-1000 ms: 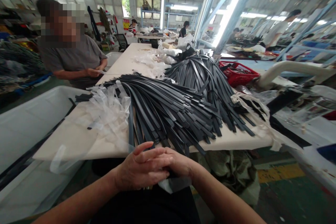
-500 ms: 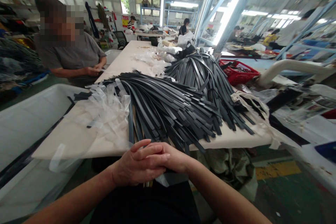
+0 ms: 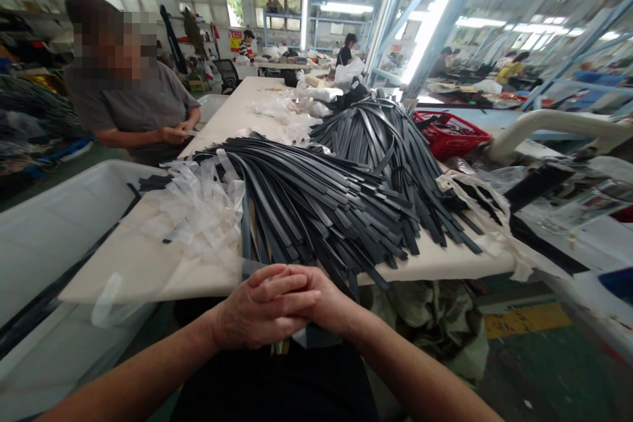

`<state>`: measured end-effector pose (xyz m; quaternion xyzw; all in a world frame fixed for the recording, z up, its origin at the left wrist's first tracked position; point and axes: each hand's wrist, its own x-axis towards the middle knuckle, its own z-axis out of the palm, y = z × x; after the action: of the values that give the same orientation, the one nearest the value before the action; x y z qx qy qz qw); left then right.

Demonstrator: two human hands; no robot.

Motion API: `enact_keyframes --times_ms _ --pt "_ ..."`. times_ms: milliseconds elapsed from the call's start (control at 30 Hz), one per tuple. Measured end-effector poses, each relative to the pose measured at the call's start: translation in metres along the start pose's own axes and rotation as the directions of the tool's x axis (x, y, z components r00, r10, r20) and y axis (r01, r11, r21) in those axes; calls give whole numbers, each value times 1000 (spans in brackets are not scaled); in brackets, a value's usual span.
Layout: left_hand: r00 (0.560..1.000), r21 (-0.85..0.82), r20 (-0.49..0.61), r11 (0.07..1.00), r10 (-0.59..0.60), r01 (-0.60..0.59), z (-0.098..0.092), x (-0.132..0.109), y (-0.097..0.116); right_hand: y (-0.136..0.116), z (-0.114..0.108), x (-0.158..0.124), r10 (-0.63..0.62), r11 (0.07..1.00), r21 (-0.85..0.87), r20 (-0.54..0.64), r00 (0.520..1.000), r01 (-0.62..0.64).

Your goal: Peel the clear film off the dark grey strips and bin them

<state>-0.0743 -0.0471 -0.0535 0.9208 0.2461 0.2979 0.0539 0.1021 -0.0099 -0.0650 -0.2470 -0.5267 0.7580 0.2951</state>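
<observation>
My left hand [image 3: 262, 310] and my right hand [image 3: 319, 297] are clasped together at the table's front edge, fingers folded over each other. Between them no object shows, though the palms are hidden. Just beyond lies a large fanned bundle of flat black strips [image 3: 316, 204], some ends hanging over the edge near my right hand. A second bundle of black strips [image 3: 370, 132] rests behind it. Left of the strips is a heap of translucent plastic strips [image 3: 202, 211]. Under my hands, a piece of clear sheet [image 3: 316, 336] is partly visible.
A white bin [image 3: 64, 211] stands left of the cream table [image 3: 133, 264]. Across on the left, a co-worker [image 3: 133, 99] holds something small. At right are a red basket [image 3: 452, 135] and a machine with a pale curved arm [image 3: 554, 122]. A crumpled sack [image 3: 430, 316] lies below.
My hands stay clasped, almost still. A person in pale clothing at the far right back has gone from view. The strips have not moved.
</observation>
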Motion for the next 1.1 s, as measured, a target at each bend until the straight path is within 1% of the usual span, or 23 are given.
enact_keyframes --times_ms 67,133,200,233,267,300,333,367,400,433,467,500,533,567,633,667,767,833,867,900,967,1033,1100 --pt "1000 3 9 1000 -20 20 7 -9 5 -10 -8 5 -61 997 31 -91 994 64" --pt "1000 19 -22 1000 9 -9 19 -18 14 -22 -20 12 -131 991 18 -171 977 136" --pt "998 -34 -66 999 1 -4 31 -26 23 -33 -32 19 -189 981 -3 -230 955 193" --pt "995 -85 -96 996 -39 31 35 -27 26 -38 -37 23 -207 978 -10 -247 947 211" --pt "984 -140 -134 985 -115 96 37 -27 27 -41 -41 25 -220 975 -16 -257 941 223" --pt "959 -192 -176 963 -221 187 37 -26 26 -43 -44 28 -232 972 -23 -265 936 234" --pt "914 -241 -213 925 -346 294 36 -22 24 -43 -45 29 -240 970 -27 -268 933 242" --pt "846 -285 -239 868 -476 407 34 -17 21 -43 -44 31 -246 969 -31 -267 932 246" --pt "769 -322 -244 798 -590 510 31 -11 18 -42 -43 32 -249 968 -33 -262 932 250" --pt "695 -352 -229 724 -681 594 29 -4 14 -40 -41 34 -251 967 -33 -255 934 251" --pt "638 -375 -198 659 -744 652 28 3 10 -38 -38 35 -253 967 -32 -246 936 253" --pt "599 -395 -155 605 -786 691 29 10 7 -36 -35 36 -254 967 -30 -234 938 254" --pt "577 -415 -108 564 -809 714 30 16 5 -35 -33 37 -256 966 -29 -222 941 256" --pt "569 -441 -59 533 -820 723 32 21 4 -34 -31 39 -259 966 -28 -210 943 259" --pt "567 -517 43 467 -822 717 36 28 3 -35 -29 41 -267 964 -32 -195 944 266" --pt "565 -568 99 420 -819 708 39 29 3 -35 -30 42 -272 962 -35 -194 942 271" --pt "537 -717 247 221 -807 661 48 29 5 -38 -35 45 -285 958 -48 -210 935 282" --pt "521 -800 280 104 -806 591 55 27 5 -39 -37 46 -285 958 -53 -217 933 281" --pt "513 -832 272 69 -814 550 58 27 5 -38 -38 47 -283 959 -55 -217 934 278" --pt "506 -856 256 49 -824 514 61 27 4 -38 -38 47 -279 960 -56 -213 936 273" --pt "501 -872 232 51 -833 488 62 27 3 -37 -37 46 -267 964 -59 -198 943 261" --pt "518 -846 249 77 -819 528 60 28 3 -36 -35 44 -256 967 -62 -177 950 249" --pt "528 -791 280 120 -802 600 55 29 4 -36 -34 44 -253 967 -66 -162 954 246"
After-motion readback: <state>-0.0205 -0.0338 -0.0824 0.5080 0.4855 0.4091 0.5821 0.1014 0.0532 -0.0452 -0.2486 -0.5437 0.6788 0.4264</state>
